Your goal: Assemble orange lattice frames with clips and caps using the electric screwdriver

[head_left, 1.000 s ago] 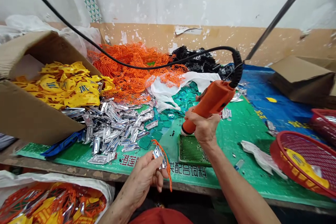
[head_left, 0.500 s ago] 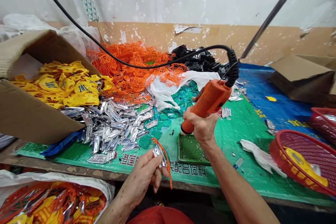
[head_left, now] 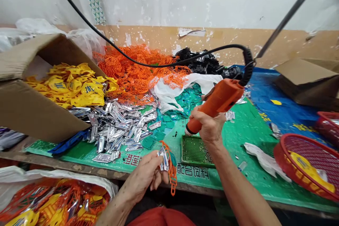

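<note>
My right hand (head_left: 209,127) is wrapped round an orange electric screwdriver (head_left: 217,104), tilted with its tip down just above the far left corner of a small green perforated tray (head_left: 194,151). A black cable (head_left: 148,64) runs from the tool's top up to the left. My left hand (head_left: 147,176) pinches a small silver metal piece with an orange plastic lattice part (head_left: 169,162) at the table's near edge, left of the tray. A heap of silver metal pieces (head_left: 122,129) lies further left on the green mat (head_left: 246,130).
An open cardboard box of yellow parts (head_left: 69,86) stands at left. Orange lattice parts (head_left: 137,70) and black parts (head_left: 203,61) pile up at the back. A red basket (head_left: 307,166) sits at right, a bag of assembled parts (head_left: 55,201) lower left.
The orange part in my left hand has swung so more of it hangs down. My right hand with the screwdriver has hardly moved over the tray; the view shifted slightly.
</note>
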Tool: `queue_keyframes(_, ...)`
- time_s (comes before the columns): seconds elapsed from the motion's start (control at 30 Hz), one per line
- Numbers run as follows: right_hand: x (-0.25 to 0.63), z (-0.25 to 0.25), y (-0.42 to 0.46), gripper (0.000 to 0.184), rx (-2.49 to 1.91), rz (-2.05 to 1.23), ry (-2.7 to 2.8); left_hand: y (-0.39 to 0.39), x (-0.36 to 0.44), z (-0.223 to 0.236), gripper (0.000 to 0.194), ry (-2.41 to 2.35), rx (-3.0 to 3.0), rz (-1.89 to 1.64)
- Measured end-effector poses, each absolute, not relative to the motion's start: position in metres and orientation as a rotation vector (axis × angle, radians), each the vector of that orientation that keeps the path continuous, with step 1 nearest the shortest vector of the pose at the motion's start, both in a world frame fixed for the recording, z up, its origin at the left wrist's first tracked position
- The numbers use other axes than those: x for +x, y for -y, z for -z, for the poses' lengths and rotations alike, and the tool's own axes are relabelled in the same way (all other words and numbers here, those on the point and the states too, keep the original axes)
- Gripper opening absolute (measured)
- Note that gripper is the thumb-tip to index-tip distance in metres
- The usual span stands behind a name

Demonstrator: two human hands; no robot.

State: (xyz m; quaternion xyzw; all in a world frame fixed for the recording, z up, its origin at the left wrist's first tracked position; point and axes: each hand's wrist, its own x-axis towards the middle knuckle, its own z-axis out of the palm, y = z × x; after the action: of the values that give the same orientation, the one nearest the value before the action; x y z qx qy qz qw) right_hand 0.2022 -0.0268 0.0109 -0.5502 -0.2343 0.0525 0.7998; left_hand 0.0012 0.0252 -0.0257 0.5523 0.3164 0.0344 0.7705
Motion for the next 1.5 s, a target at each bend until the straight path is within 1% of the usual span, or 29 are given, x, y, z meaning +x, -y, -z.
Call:
queue_keyframes(0.13,0.2,-0.032,0.036,0.015,-1.067,-0.136,0.521,-0.02,0.012,0.018,0.024,-0.687,1.44,-0.034)
queue_keyframes(0.27,0.187,-0.059,0.056,0.026,-0.956,-0.219,0.567,-0.017,0.023,0.016,0.022,-0.629,1.559,0.003)
queue_keyframes(0.37,0.171,-0.071,0.072,0.028,-0.937,-0.295,0.612,-0.017,0.027,0.017,0.021,-0.592,1.582,0.027)
queue_keyframes(0.47,0.154,-0.073,0.083,0.03,-0.927,-0.382,0.653,-0.018,0.027,0.018,0.02,-0.571,1.616,0.037)
queue_keyframes(0.67,0.136,-0.062,0.084,0.046,-0.915,-0.464,0.646,-0.02,0.026,0.012,0.021,-0.586,1.695,0.045)
queue_keyframes(1.07,0.134,-0.058,0.077,0.037,-0.957,-0.492,0.585,-0.018,0.027,0.005,0.024,-0.607,1.756,0.087)
queue_keyframes(1.5,0.131,-0.063,0.074,0.041,-1.059,-0.526,0.629,-0.017,0.027,0.008,0.027,-0.598,1.754,0.059)
